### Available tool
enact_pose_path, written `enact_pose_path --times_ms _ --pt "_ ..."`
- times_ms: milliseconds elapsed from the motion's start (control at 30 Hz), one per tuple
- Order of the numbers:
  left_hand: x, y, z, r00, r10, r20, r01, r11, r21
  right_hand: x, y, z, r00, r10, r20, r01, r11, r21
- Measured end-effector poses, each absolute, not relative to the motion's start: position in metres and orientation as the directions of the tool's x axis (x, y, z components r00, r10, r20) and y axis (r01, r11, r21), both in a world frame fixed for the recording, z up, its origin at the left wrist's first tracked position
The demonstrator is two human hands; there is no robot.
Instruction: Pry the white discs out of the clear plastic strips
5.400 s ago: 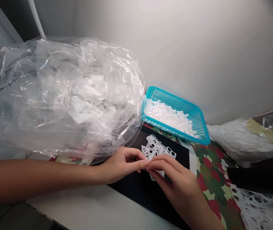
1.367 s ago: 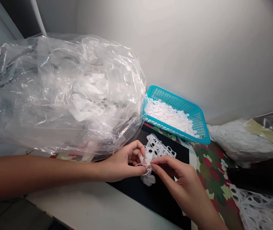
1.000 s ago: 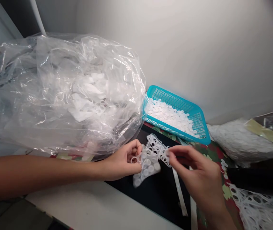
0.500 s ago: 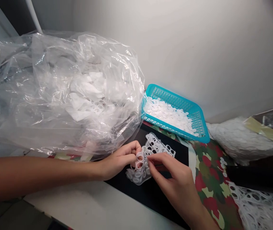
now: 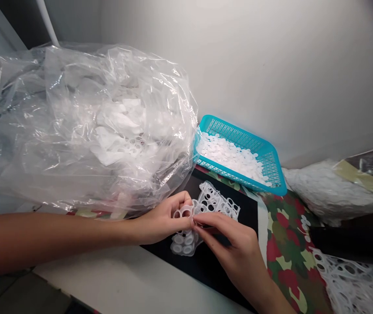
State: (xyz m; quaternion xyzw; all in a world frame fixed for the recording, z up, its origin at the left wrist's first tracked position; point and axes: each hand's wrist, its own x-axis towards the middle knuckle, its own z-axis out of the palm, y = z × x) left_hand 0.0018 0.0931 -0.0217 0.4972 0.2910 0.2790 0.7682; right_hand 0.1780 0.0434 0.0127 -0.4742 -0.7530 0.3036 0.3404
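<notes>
Perforated white sheet (image 5: 182,245) is pinched in the left hand (image 5: 163,221), extending toward 6 o'clock from the thumb. Right hand (image 5: 235,242) fingertips meet its 3 o'clock edge; their hold cannot be told.

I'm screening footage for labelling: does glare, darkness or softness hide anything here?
Head view: shiny streaks on the clear plastic bag partly obscure its contents; head view again, white discs in the turquoise basket look washed out; head view too, the top right corner is dark, and detail is soft where the right hand meets the held white plastic sheet.
</notes>
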Motion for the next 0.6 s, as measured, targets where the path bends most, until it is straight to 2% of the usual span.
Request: enact_pose_path --times_ms 233,400,600 --pt "0.0017 0.0939 -0.0195 0.67 0.717 -0.193 -0.143 0.379 0.914 0.1809 0.0467 0.0174 -0.319 0.946 0.064 0.46 0.214 -0.862" --pt "0.0031 0.0911 -0.0187 0.708 0.683 -0.181 -0.214 0.451 0.867 0.1785 0.0428 0.0171 -0.299 0.951 0.076 0.434 0.207 -0.877" --pt "0.0039 0.0901 -0.019 0.709 0.693 -0.128 -0.275 0.439 0.855 0.1739 0.0395 0.0145 -0.241 0.968 0.078 0.429 0.178 -0.885"
